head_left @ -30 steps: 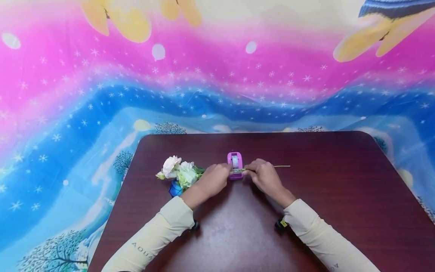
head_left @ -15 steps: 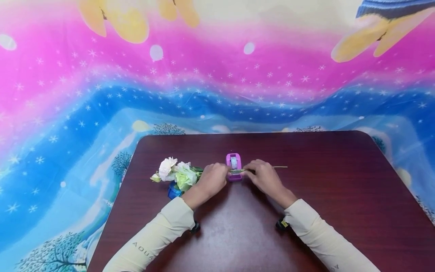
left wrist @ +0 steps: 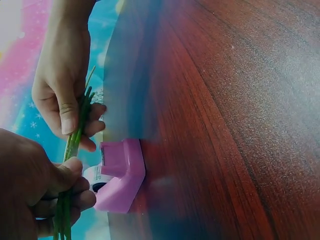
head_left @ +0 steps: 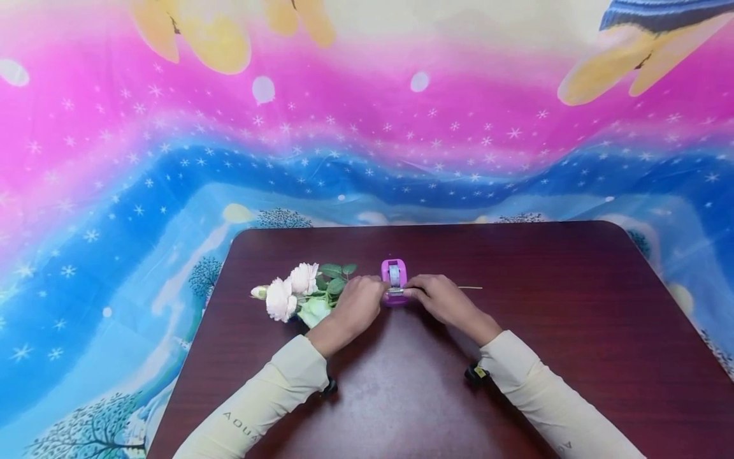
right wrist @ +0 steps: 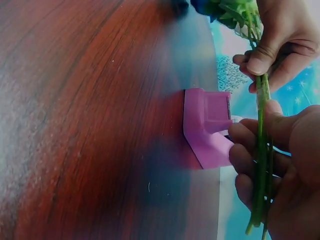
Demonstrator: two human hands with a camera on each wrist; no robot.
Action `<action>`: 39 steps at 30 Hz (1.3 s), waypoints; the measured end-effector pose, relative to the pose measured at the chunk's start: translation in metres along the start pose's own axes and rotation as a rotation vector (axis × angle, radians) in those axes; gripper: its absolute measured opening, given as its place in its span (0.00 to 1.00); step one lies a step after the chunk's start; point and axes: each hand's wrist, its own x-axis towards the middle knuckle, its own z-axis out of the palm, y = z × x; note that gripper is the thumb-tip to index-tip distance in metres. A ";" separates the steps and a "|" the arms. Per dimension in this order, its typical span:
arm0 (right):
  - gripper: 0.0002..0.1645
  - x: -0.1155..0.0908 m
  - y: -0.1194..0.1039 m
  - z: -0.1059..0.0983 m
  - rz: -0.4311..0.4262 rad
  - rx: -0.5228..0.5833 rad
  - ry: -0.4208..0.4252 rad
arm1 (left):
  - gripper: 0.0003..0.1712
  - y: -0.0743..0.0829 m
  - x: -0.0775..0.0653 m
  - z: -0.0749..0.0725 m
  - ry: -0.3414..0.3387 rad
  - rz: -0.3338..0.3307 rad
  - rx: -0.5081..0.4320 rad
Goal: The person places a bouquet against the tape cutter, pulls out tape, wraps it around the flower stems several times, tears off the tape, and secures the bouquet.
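In the head view, my left hand (head_left: 357,307) pinches a bunch of flowers by its green stems (left wrist: 64,215), just below the blooms. Pale pink roses (head_left: 281,299), a greenish-white bloom (head_left: 315,312) and leaves (head_left: 334,280) spread out to the left of that hand. My right hand (head_left: 450,299) grips the same stems farther along, thumb against fingers, and one thin stem (head_left: 471,287) sticks out past it. Between the two hands, shiny clear tape (right wrist: 262,92) appears to lie around the stems. Just behind them stands a pink tape dispenser (head_left: 394,263) with its roll.
The dark reddish-brown table (head_left: 562,306) has rounded far corners. A printed cloth (head_left: 367,127) with snowflakes hangs behind it and along its sides. Black wrist devices (head_left: 476,374) sit under the cream sleeves (head_left: 258,401).
The bunch has turned about its stems: the pink roses have shifted, more leaves show, and the blue bloom has gone from the head view. Both hands stay near the dispenser.
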 end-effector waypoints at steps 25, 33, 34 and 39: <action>0.15 -0.006 0.007 0.014 -0.070 0.030 0.128 | 0.02 0.001 -0.007 0.012 0.014 0.021 -0.002; 0.14 -0.016 0.011 0.019 -0.114 -0.047 0.090 | 0.04 0.000 -0.012 0.019 0.005 0.025 -0.005; 0.14 -0.017 0.012 0.019 -0.129 -0.049 0.087 | 0.04 0.000 -0.012 0.020 0.008 0.024 -0.001; 0.17 -0.020 0.017 0.019 -0.218 -0.071 0.064 | 0.04 0.000 -0.016 0.023 0.018 0.027 0.017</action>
